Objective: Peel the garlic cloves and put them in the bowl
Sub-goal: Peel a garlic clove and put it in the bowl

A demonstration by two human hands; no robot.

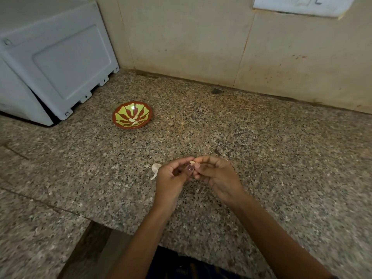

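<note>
Garlic clove (192, 162): small and pale, pinched between the fingertips of both hands, above the granite countertop (261, 137) near its front edge.
Left hand (171, 178): fingers and thumb curled, closed on the clove from the left.
Right hand (217, 176): fingers curled, nipping the same clove from the right.
Garlic skin (155, 170): a whitish papery piece lying on the countertop, just beside the left hand.
Bowl (131, 114): red-brown with a yellow-green petal pattern, toward the back left of the countertop, well apart from the hands; a few pale pieces inside, probably peeled cloves.
Appliance (50, 57): white casing in the back left corner, no readable brand.
Wall plate (302, 5): white, marks illegible.
</note>
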